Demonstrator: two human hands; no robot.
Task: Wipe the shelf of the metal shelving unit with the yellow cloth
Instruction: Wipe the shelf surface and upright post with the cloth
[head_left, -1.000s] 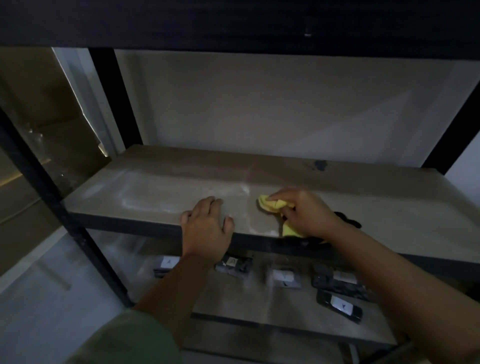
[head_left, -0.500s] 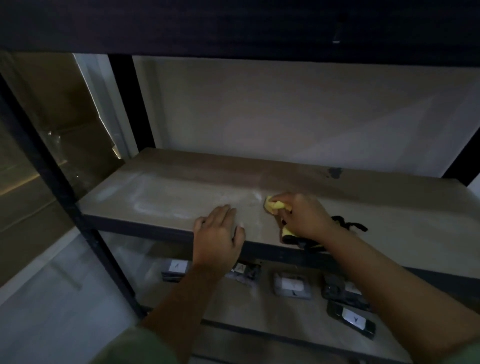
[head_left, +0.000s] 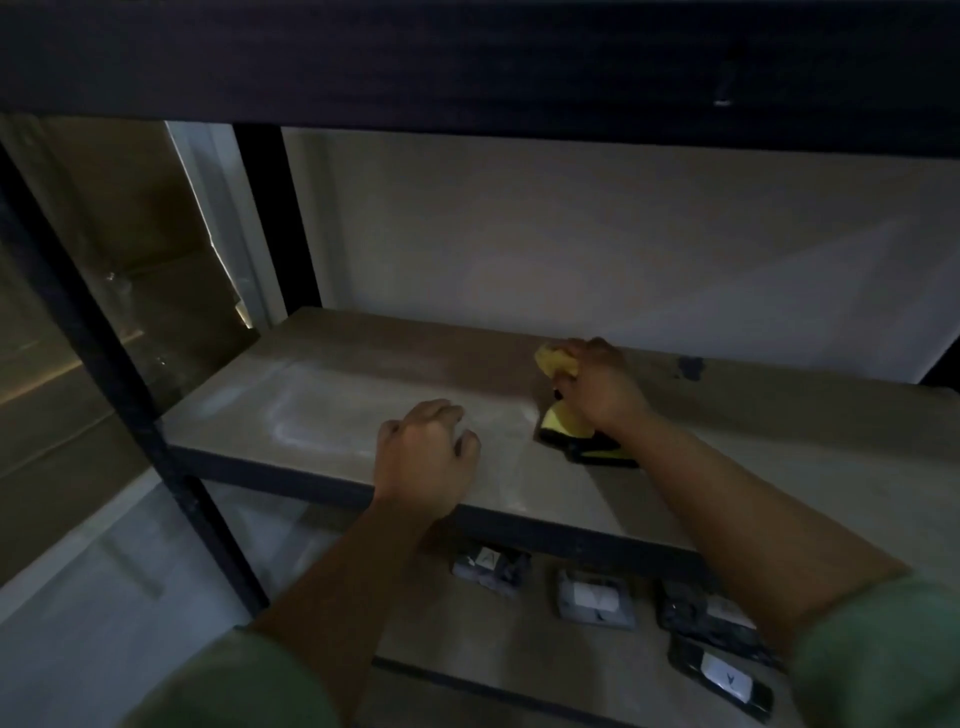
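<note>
cloth (head_left: 558, 364) mostly hidden under right hand (head_left: 597, 387) | packet (head_left: 719, 685) labels too dim to read

L hand (head_left: 427, 453) palm-down, fingers curled; R hand (head_left: 597, 385) fisted, arm outstretched.

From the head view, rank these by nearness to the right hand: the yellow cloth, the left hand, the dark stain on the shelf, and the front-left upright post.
1. yellow cloth: gripped in the right hand itself.
2. dark stain: just to its right, near the shelf's back edge.
3. left hand: to its left, resting at the shelf's front edge; close to the stain's distance, so a near call.
4. front-left upright post: far left.
</note>
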